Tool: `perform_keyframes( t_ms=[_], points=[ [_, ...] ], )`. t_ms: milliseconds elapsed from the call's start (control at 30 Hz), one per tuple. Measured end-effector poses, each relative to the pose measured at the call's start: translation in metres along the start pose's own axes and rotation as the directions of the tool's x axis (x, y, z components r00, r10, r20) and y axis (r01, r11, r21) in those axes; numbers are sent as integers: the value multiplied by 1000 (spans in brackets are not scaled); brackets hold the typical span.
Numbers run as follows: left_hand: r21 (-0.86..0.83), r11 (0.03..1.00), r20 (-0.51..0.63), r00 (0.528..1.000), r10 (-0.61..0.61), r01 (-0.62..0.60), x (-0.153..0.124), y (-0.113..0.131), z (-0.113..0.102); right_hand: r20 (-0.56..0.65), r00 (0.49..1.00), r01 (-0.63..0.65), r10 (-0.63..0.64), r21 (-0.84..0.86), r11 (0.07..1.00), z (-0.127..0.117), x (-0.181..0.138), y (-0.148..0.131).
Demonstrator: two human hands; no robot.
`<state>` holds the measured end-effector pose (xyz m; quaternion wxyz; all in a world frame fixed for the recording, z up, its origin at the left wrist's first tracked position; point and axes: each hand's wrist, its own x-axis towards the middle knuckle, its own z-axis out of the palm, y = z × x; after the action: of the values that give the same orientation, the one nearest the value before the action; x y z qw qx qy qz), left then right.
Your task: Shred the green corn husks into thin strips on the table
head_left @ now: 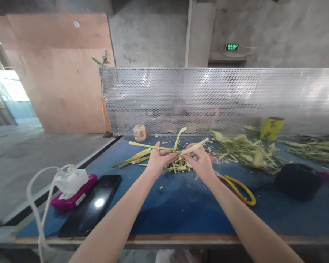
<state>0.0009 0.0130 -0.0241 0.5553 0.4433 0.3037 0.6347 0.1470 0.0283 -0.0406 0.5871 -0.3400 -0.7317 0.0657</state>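
Above the blue tabletop, my left hand (157, 160) and my right hand (200, 163) are close together, fingertips pinched where several pale-green leaf strips, which look like corn husk, cross. One narrow strip (178, 138) stands up from the crossing. Another green strip (139, 145) reaches out left past my left hand. A wider, paler strip (197, 146) runs through my right fingers toward the upper right. The crossing itself is partly hidden by my fingertips. Beneath my hands lies a heap of chopped scraps (179, 167). Scissors with yellow handles (242, 188) lie beside my right forearm.
A husk pile (241, 149) and a yellow can (272, 128) are at right, near a dark round object (297, 181). On the left are a phone (91, 208), a magenta box (71, 199) with white tissue, and a jar (139, 133). A perforated metal screen (153, 87) borders the back.
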Motion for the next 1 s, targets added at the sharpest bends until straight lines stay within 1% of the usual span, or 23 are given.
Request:
perform_keyframes(
  t_ms=[33,100,167,333,500,600,633,667,700,733,767,800,833,900,967,1000],
  points=[
    [13,1000,2,1000,5,-5,0,0,1,10,995,-100,100,78,992,1,1,2],
    [39,999,0,1000,14,-14,-1,0,1,84,961,-277,264,220,935,3,1,3],
    [64,997,-5,1000,30,-29,-1,-1,1,142,927,-375,347,314,872,4,1,3],
    [117,989,30,996,88,-91,-1,-2,0,180,897,-442,404,373,816,5,1,2],
    [147,982,40,993,110,-115,0,-3,0,274,845,-535,460,409,740,6,0,0],
    [170,976,16,991,133,-134,2,-3,-3,344,816,-576,464,426,698,6,0,-2],
    [185,973,1,990,140,-138,3,-3,-4,366,810,-583,458,415,698,6,0,-2],
    [201,969,-16,989,147,-141,4,-3,-6,376,811,-576,447,386,721,5,0,-1],
    [214,967,-36,988,152,-141,5,-4,-8,370,826,-544,425,330,771,4,0,0],
    [222,965,-54,986,155,-140,6,-5,-10,348,853,-482,388,242,842,3,-1,1],
    [221,966,-76,986,151,-131,8,-6,-13,323,885,-391,335,125,912,2,-1,2],
    [213,970,-94,985,143,-121,9,-6,-14,303,914,-280,271,-13,960,1,-2,2],
    [204,973,-110,985,134,-110,10,-7,-16,291,935,-163,201,-149,975,-1,-3,2],
    [196,976,-130,984,123,-96,11,-8,-18,285,956,45,64,-360,932,-3,-5,-1],
    [202,975,-141,983,120,-90,11,-9,-17,283,955,216,-85,-473,854,-4,-6,-5],
    [200,976,-145,983,116,-86,11,-9,-16,295,941,301,-166,-501,811,-5,-6,-8]
  ],
)
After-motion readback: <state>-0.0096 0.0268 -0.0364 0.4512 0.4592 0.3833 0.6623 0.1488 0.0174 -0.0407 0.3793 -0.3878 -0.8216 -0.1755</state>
